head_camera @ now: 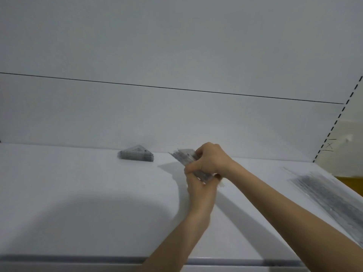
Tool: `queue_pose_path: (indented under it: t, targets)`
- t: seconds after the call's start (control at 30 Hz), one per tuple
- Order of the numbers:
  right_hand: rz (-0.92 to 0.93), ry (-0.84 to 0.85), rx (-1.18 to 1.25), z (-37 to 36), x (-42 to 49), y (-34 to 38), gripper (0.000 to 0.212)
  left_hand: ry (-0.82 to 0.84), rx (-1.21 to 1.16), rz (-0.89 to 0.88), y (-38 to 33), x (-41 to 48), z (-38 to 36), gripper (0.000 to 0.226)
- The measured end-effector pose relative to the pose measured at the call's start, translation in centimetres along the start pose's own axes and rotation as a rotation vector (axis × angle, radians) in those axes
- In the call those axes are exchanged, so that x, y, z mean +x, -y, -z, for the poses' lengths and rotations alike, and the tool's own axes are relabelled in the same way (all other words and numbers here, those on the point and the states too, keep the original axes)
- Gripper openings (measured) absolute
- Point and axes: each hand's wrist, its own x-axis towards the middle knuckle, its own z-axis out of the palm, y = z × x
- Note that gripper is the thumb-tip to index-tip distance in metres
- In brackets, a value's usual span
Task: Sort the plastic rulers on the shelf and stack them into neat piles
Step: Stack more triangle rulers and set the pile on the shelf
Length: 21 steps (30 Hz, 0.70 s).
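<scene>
Just right of the frame's centre I have both hands wrapped around one bundle of clear plastic rulers point(188, 163). My right hand point(211, 160) is closed over the bundle's upper end, fingers curled down across it, forearm running off to the lower right. My left hand point(197, 186) grips the lower end from underneath, thumb pressed along the near edge, forearm coming up from the bottom centre. The bundle slants from upper left to lower right; I cannot tell whether its lower end touches the white shelf point(78, 193).

Left of my hands, against the back wall point(176, 46), sits a neat stack of triangular set squares point(136, 154). At the right edge of the frame a loose spread of long straight rulers point(326, 197) lies flat on the shelf, well apart from the bundle.
</scene>
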Motion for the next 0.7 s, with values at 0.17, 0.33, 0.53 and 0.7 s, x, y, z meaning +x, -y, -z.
queue_pose_path:
  t: [0.17,0.33,0.53,0.7]
  targets:
    - [0.080,0.123,-0.194,0.3,0.9,-1.5,0.037,-0.002,0.407,-0.036,-0.1,1.2,6.7,0.121]
    - [0.140,0.246,-0.456,-1.8,1.5,-2.2,0.038,0.215,0.649,0.035,-3.2,4.5,11.5,0.088]
    - [0.166,0.334,-0.578,-2.2,2.2,-1.9,0.047,0.445,1.102,0.020,-3.7,5.4,9.4,0.107]
    - [0.164,0.424,-0.554,-1.2,2.4,-2.7,0.061,0.541,1.363,-0.067,-3.8,6.2,6.8,0.095]
